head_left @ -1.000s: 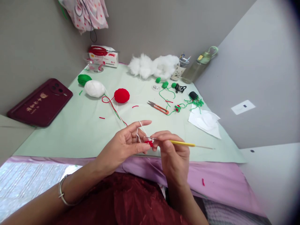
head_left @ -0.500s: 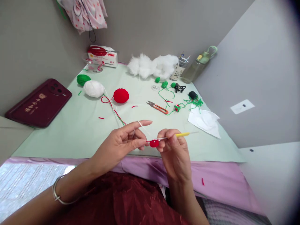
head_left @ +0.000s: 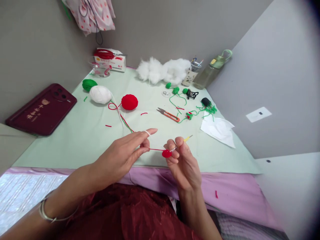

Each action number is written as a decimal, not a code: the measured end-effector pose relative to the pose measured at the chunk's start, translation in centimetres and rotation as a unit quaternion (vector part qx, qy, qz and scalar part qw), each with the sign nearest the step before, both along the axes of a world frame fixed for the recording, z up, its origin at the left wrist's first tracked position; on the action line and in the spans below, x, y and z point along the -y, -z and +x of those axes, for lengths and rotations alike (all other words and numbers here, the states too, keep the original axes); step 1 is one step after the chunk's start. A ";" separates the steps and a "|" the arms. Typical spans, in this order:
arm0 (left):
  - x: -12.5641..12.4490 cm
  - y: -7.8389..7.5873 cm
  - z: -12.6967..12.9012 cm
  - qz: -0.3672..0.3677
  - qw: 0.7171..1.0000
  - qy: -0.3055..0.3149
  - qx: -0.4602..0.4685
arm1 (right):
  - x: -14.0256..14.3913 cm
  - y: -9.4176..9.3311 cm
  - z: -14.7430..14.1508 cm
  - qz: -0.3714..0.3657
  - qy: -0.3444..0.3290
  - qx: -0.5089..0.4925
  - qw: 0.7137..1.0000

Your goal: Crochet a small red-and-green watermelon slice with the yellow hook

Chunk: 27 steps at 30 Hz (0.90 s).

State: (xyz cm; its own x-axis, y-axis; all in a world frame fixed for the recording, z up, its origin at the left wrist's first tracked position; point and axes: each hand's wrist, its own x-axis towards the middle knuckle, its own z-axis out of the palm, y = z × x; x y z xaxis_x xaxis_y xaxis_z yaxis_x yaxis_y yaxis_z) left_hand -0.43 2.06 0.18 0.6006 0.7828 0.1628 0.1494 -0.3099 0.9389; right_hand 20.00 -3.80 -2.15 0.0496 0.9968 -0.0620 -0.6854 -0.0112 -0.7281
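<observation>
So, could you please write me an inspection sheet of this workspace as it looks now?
Surface: pale green mat, with a purple cloth along its near edge.
Job's things: small red crochet piece; yellow-handled hook; red yarn strand; red yarn ball.
Clutter: white yarn ball, green yarn ball, snips, stuffing, bottle, tissue, yarn scraps.
Grippers: left hand tensions the strand, white yarn over its forefinger; right hand pinches piece and hook.
Cables: nothing seen.
Surroundings: grey walls; dark red phone on the left.
</observation>
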 end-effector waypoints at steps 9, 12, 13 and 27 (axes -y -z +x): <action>0.5 0.0 0.3 -0.063 0.997 -0.026 0.020 | -0.3 -0.2 0.5 -0.001 0.003 -0.012 1.000; 0.9 -0.3 1.3 -0.141 0.987 -0.005 0.078 | -0.3 -0.1 0.4 0.005 0.010 -0.005 1.000; 1.0 -0.3 1.6 -0.171 0.981 0.004 0.091 | -0.3 -0.1 0.3 0.007 0.016 0.004 1.000; 1.2 0.2 3.0 -0.320 0.928 -0.032 0.188 | -0.4 0.6 -0.5 0.030 0.100 0.106 0.989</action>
